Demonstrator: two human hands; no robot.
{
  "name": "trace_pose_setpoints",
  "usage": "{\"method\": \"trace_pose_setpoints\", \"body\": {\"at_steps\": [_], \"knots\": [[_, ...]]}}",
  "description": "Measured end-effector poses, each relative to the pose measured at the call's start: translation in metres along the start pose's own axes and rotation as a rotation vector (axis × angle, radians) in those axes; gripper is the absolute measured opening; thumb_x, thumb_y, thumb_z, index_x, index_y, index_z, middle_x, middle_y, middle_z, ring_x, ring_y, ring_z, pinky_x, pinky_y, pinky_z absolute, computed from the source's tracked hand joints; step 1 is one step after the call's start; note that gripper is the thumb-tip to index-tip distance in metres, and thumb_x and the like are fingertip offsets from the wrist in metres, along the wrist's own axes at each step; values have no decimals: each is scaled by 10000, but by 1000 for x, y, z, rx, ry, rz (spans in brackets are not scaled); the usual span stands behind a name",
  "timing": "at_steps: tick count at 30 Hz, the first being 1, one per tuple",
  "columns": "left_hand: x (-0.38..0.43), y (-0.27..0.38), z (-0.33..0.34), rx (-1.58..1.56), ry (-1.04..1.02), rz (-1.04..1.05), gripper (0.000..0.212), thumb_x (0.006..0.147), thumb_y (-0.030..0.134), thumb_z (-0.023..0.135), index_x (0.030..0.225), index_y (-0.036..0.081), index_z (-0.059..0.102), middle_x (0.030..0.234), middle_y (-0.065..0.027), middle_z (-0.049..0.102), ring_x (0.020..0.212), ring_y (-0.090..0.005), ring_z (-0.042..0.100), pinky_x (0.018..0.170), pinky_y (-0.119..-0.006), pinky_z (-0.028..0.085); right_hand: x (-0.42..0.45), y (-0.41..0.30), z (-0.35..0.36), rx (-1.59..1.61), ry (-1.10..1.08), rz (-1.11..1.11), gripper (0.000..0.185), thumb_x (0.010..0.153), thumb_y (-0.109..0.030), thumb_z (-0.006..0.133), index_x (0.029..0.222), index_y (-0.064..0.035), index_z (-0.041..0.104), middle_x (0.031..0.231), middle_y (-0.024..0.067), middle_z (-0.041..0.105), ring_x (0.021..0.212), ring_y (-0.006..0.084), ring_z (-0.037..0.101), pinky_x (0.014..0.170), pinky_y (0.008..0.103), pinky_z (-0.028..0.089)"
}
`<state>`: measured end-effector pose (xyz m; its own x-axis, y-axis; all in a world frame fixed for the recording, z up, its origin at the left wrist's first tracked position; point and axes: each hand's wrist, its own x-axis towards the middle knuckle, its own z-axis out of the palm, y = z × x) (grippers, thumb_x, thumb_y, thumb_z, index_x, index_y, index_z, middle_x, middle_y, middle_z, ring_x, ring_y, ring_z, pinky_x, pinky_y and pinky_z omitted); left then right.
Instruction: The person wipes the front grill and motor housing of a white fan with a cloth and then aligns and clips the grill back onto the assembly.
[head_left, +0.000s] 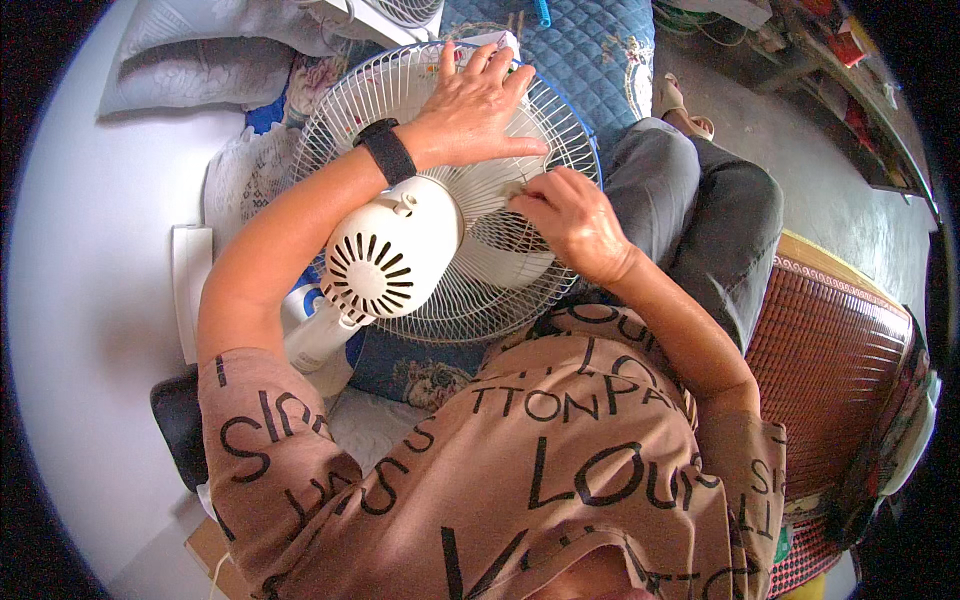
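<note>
A white electric fan (390, 255) stands before me with the back of its motor housing towards me, its wire guard (480, 307) edged in blue. My left hand (480, 105), below a black watch strap, is spread over the upper guard, its fingertips reaching the rim and its thumb pointing right. On the right side of the rear guard, my right hand (574, 217) has its fingers bent together against the wires. A small pale piece (514, 189) shows at those fingertips; its kind is unclear. Pale fan blades (510, 266) are visible through the wires.
A blue quilted cover (577, 67) lies beyond the fan, with a blue comb-like item (543, 12) on it. Pillows (202, 60) lie at the upper left by the white wall (97, 262). A brown woven mat seat (817, 360) is at the right.
</note>
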<state>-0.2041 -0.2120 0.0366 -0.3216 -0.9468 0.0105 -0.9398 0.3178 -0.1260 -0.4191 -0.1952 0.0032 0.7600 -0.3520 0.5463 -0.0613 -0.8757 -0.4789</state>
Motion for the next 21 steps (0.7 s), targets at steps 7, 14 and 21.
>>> {"method": "trace_pose_setpoints", "body": {"at_steps": [7, 14, 21], "knots": [[2, 1, -4, -19, -81, -11, 917, 777, 696, 595, 1422, 76, 397, 1468, -208, 363, 1405, -351, 259, 1102, -647, 113, -32, 7, -15, 63, 80, 211, 253, 713, -27, 649, 963, -67, 662, 886, 84, 583, 804, 273, 602, 699, 362, 518], [3, -27, -49, -250, -251, 89, 692, 875, 439, 641, 1408, 44, 441, 1437, -240, 411, 1389, -366, 323, 1148, -439, 251, -49, 17, -12, 125, 204, 297, 161, 800, -56, 704, 959, -53, 678, 906, 112, 602, 776, 298, 626, 672, 388, 523], [-64, 82, -157, -287, -59, -49, 597, 895, 303, 642, 1379, 6, 455, 1420, -241, 420, 1379, -380, 338, 1132, -448, 284, -51, 24, -7, 571, 234, 635, 125, 838, -26, 690, 963, -27, 693, 923, 104, 657, 809, 210, 647, 717, 308, 512]]}}
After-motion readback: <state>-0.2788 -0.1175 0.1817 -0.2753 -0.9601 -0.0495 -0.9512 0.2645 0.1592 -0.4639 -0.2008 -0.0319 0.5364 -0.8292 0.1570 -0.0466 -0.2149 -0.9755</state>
